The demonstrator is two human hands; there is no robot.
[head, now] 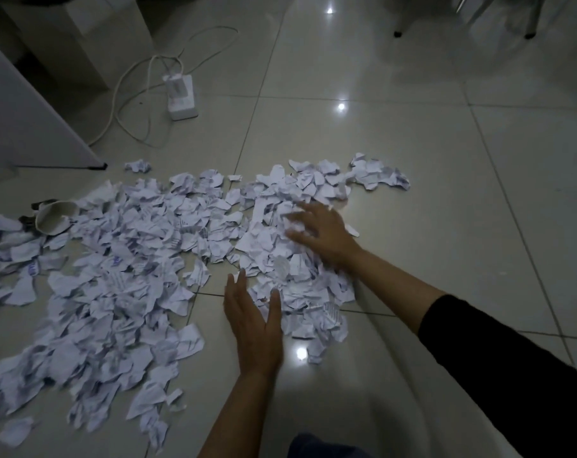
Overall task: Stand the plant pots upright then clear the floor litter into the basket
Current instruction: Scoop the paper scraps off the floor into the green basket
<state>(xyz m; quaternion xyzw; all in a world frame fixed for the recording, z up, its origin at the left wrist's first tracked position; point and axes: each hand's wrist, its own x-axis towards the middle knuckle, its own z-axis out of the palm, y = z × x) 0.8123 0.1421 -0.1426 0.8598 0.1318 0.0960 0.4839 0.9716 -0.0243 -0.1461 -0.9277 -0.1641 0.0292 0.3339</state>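
Scraps (121,276) spread over floor (429,193); basket unseen. Our left hand (254,322) and right hand (320,231), fingers straight, holding nothing, flank one clump. We should press together low, then scoop.

Your litter is a wide spread of torn and crumpled paper scraps (121,259), white with bluish print, lying loose on the glossy floor tiles. Taking the tipped plant pot (54,218) as your landmark: it is pale, lies on its side with its open mouth turned toward you, and has scraps touching it on nearly every side. The thickest mass runs right of the pot and down toward you. One small crumpled ball (137,166) sits apart, beyond the pot and to its right.
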